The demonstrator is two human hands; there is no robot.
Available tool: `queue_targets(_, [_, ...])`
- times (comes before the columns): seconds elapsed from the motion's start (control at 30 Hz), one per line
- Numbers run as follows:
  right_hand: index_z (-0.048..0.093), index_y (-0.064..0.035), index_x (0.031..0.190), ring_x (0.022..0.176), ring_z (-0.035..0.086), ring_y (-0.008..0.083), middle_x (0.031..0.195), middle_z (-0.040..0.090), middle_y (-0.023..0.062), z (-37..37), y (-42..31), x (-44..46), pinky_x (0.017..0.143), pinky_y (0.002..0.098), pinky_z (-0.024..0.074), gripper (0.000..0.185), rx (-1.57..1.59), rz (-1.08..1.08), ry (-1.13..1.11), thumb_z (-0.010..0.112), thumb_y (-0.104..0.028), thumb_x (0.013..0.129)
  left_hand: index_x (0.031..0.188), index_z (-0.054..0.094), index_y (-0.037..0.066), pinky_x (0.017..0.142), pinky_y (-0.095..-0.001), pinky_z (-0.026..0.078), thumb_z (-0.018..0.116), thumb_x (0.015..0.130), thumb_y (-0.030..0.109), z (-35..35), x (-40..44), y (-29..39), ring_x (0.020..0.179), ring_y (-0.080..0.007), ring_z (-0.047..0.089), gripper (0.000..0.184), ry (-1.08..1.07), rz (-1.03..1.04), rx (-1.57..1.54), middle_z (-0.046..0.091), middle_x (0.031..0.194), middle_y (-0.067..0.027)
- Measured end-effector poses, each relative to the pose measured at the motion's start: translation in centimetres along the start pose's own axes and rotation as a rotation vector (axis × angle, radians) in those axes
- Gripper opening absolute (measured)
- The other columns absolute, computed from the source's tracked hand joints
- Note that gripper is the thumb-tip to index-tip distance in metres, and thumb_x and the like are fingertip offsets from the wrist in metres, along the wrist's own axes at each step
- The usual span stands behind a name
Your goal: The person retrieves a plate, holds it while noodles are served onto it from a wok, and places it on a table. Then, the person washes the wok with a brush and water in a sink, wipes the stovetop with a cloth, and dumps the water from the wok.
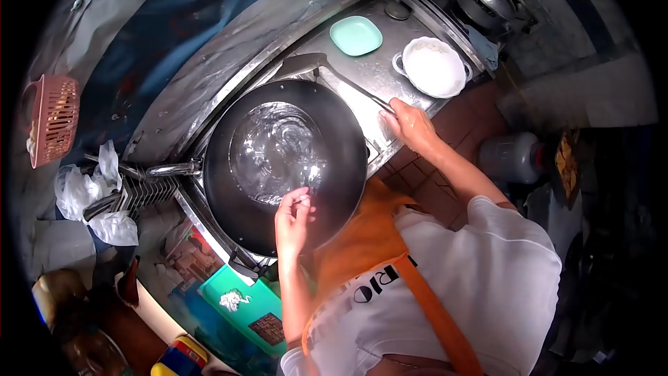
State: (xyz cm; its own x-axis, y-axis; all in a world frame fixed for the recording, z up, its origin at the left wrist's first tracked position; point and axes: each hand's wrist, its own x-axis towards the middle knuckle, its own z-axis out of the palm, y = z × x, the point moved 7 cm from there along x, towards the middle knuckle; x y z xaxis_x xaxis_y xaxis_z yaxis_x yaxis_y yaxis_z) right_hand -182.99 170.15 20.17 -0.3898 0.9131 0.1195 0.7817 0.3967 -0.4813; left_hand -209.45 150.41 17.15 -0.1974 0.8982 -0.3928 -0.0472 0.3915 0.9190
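Observation:
A large black wok (226,212) sits in front of me with clear, rippling liquid (275,150) in its middle. Over the wok's near side is my left hand (293,219), its fingers curled and pinched together. Whatever they may hold is too small to make out. My right hand (410,125) grips the long handle of a spatula (303,64), to the right of the wok. The spatula's dark blade lies beyond the wok's far rim, above the metal counter.
On the metal counter (362,73) stand a mint-green dish (356,35) and a white two-handled bowl (435,67) with white contents. A lidded pot (487,0) is at far right. Left are a wire rack (149,191), plastic bags (80,191) and a pink basket (56,118). A green tray (233,306) lies below.

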Motion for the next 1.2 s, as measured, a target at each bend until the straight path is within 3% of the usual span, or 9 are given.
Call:
queue_targets(0.1, [0.046,-0.0033,0.088,0.074,0.059,0.0435,0.084,0.061,0.021,-1.7,4.0,0.8,0.064,0.0497,0.0471,0.027,-0.138,0.019,0.107,0.06,-0.026,0.09,0.116,0.059,0.001,0.065,-0.0229,0.052,0.056,0.095,0.012,-1.0,-0.1,0.1,0.079,-0.0098,0.06,0.024,0.037,-0.008,0.047,0.058,0.1,-0.0047])
queue_targets(0.23, [0.055,-0.0056,0.104,0.078,0.064,0.0369,0.091,0.065,0.016,-2.1,10.7,1.4,0.069,0.0428,0.051,0.028,-0.14,0.027,0.309,0.069,-0.022,0.085,0.119,0.057,0.001,0.067,-0.024,0.052,0.056,0.096,0.013,-2.7,-0.7,-0.4,0.08,-0.0098,0.059,0.026,0.098,-0.038,0.01,0.061,0.1,-0.0051])
queue_targets(0.33, [0.055,-0.0066,0.106,0.078,0.064,0.0377,0.092,0.065,0.0161,-0.5,13.1,1.8,0.07,0.0431,0.051,0.028,-0.145,0.125,0.254,0.069,-0.015,0.083,0.119,0.057,0.001,0.066,-0.0238,0.052,0.056,0.096,0.015,-3.3,-1.3,-1.5,0.08,-0.0098,0.059,0.027,0.115,-0.078,0.003,0.061,0.1,-0.0056])
queue_targets(0.63, [0.051,-0.0061,0.096,0.08,0.061,0.0428,0.088,0.061,0.022,3.1,10.8,2.1,0.071,0.0497,0.0481,0.012,-0.042,0.239,0.049,0.05,-0.005,0.085,0.119,0.057,0.001,0.065,-0.0225,0.051,0.058,0.095,0.016,-3.1,-2.0,-2.4,0.078,-0.0096,0.06,0.028,0.14,-0.131,-0.009,0.062,0.098,-0.0042])
queue_targets(0.7, [0.054,-0.0068,0.105,0.077,0.062,0.0418,0.088,0.063,0.0196,4.7,10.0,2.1,0.07,0.0465,0.0496,0.03,-0.076,0.169,0.093,0.064,-0.002,0.078,0.119,0.057,0.001,0.064,-0.0225,0.052,0.056,0.096,0.016,-2.7,-1.8,-2.0,0.078,-0.0097,0.06,0.028,0.132,-0.126,-0.009,0.062,0.099,-0.0044])
queue_targets(0.77, [0.054,-0.0058,0.101,0.078,0.062,0.0419,0.089,0.062,0.0189,5.5,9.1,2.5,0.07,0.0467,0.0494,0.027,0.012,0.123,0.099,0.065,-0.001,0.077,0.119,0.057,0.0,0.064,-0.0227,0.052,0.056,0.096,0.015,-2.5,-1.4,-1.9,0.078,-0.01,0.06,0.027,0.113,-0.114,-0.002,0.062,0.1,-0.0049])
queue_targets(0.97, [0.056,-0.0025,0.094,0.069,0.062,0.037,0.071,0.062,0.0192,-3.0,11.0,5.4,0.06,0.0418,0.0489,0.028,0.069,0.262,0.258,0.073,-0.021,0.082,0.118,0.057,0.001,0.064,-0.0232,0.052,0.056,0.096,0.015,-4.0,-2.2,-1.6,0.078,-0.0109,0.061,0.026,0.173,-0.101,-0.027,0.062,0.101,-0.005])
queue_targets(1.1, [0.059,-0.0033,0.1,0.081,0.064,0.0413,0.087,0.067,0.0229,-7.2,18.1,8.8,0.072,0.0484,0.0488,0.041,-0.094,0.328,0.366,0.059,-0.043,0.089,0.117,0.057,0.001,0.064,-0.0232,0.052,0.056,0.096,0.017,-5.3,-3.3,-2.7,0.078,-0.0109,0.061,0.026,0.241,-0.112,-0.029,0.062,0.1,-0.0049])
queue_targets(1.2, [0.06,-0.0034,0.102,0.083,0.064,0.0413,0.088,0.067,0.0225,-6.6,22.4,11.1,0.074,0.0492,0.0485,0.044,-0.154,0.362,0.391,0.057,-0.046,0.089,0.118,0.057,0.001,0.063,-0.0232,0.052,0.056,0.096,0.018,-5.3,-4.0,-3.2,0.078,-0.011,0.061,0.027,0.262,-0.142,-0.027,0.062,0.1,-0.0049])
